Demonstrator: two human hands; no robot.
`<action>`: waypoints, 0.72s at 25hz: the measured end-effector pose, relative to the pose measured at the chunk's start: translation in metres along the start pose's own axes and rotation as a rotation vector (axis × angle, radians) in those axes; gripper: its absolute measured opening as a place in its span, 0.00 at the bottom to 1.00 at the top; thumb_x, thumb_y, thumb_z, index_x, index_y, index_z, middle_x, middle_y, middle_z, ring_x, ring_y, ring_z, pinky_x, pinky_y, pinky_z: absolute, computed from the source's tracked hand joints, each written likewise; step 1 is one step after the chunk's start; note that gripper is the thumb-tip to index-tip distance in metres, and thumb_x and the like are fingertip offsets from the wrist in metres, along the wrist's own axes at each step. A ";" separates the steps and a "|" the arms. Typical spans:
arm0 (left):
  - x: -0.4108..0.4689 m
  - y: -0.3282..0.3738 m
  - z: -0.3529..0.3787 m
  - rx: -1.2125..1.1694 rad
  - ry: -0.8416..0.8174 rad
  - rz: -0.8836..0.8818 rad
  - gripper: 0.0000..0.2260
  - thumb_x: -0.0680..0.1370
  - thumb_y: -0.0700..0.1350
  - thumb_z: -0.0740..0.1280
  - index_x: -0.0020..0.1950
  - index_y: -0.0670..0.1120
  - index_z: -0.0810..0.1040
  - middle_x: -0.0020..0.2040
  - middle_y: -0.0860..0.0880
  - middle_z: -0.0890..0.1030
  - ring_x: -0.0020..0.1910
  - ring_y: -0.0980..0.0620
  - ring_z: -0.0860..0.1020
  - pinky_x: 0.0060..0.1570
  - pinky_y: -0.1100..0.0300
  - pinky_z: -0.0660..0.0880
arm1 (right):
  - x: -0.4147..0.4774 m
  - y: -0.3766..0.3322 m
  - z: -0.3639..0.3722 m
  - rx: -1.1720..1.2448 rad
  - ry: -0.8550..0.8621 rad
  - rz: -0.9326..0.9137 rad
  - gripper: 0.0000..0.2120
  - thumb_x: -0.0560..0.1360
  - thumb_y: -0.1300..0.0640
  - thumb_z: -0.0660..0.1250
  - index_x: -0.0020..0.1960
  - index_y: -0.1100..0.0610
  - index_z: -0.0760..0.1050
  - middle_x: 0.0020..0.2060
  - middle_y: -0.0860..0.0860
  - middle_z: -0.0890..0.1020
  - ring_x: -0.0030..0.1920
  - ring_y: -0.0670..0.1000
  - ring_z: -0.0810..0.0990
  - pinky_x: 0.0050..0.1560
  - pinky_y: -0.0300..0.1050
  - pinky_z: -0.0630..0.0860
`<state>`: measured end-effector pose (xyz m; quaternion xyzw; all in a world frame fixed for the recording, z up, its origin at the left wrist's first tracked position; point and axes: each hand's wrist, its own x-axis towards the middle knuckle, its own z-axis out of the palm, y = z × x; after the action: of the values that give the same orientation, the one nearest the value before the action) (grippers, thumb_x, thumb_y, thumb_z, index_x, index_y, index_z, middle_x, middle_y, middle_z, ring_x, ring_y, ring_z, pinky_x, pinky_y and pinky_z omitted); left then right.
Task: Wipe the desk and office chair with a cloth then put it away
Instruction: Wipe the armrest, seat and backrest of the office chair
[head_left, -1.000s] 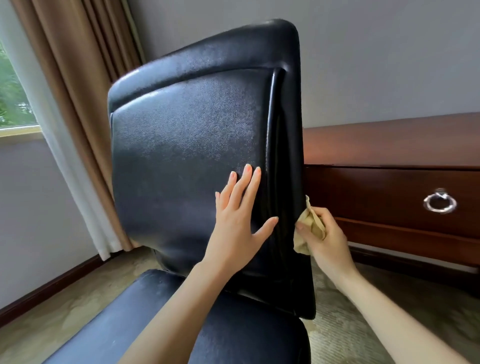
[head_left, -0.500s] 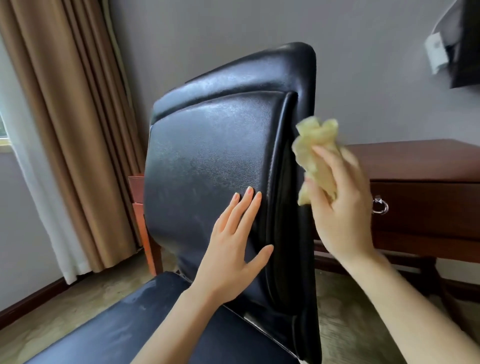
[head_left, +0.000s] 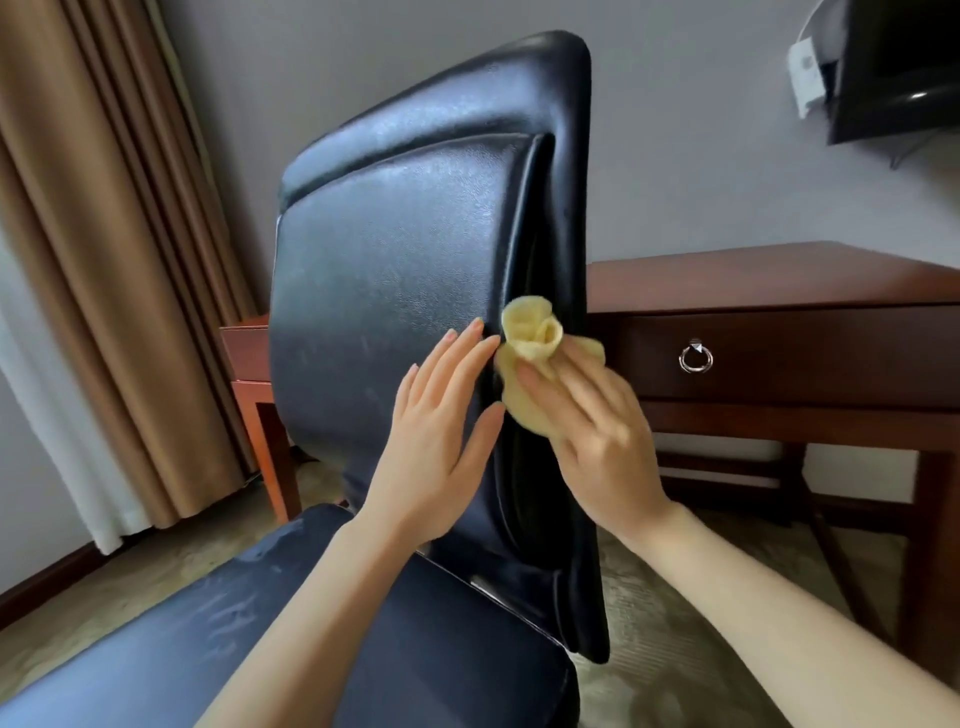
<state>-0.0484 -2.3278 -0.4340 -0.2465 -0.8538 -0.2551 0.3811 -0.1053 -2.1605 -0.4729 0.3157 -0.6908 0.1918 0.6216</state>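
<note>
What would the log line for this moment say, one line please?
step: wiping chair side edge | left hand: flat on backrest | right hand: presses cloth to edge | desk: behind

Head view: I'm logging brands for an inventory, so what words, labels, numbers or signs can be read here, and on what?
None can be read.
Black office chair: no label or logo shows.
Yellow cloth: plain.
Wooden desk: no text; its drawer bears only a ring pull.
White box on the wall: any marking is too blurred to read.
</note>
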 end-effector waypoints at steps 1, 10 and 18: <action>0.002 0.003 0.002 0.011 0.010 0.010 0.22 0.80 0.50 0.56 0.75 0.51 0.60 0.76 0.55 0.58 0.76 0.57 0.51 0.72 0.42 0.55 | -0.016 0.001 0.000 0.013 -0.015 -0.021 0.19 0.78 0.66 0.60 0.67 0.57 0.73 0.65 0.56 0.74 0.68 0.56 0.71 0.62 0.54 0.72; 0.038 0.018 0.026 0.160 0.101 0.037 0.28 0.76 0.43 0.66 0.75 0.46 0.61 0.78 0.47 0.53 0.77 0.45 0.47 0.72 0.39 0.50 | -0.136 0.034 -0.023 0.210 -0.395 -0.245 0.15 0.80 0.50 0.59 0.58 0.55 0.80 0.58 0.49 0.80 0.62 0.49 0.73 0.53 0.51 0.77; 0.050 0.010 0.037 0.288 0.118 0.062 0.30 0.76 0.43 0.66 0.76 0.50 0.58 0.78 0.45 0.49 0.77 0.44 0.45 0.72 0.43 0.50 | 0.022 0.022 -0.009 0.572 0.185 0.639 0.14 0.80 0.60 0.57 0.64 0.55 0.72 0.60 0.48 0.75 0.63 0.45 0.73 0.65 0.41 0.67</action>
<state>-0.0914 -2.2857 -0.4140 -0.2002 -0.8497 -0.1320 0.4695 -0.1142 -2.1423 -0.4472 0.2271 -0.6142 0.5854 0.4779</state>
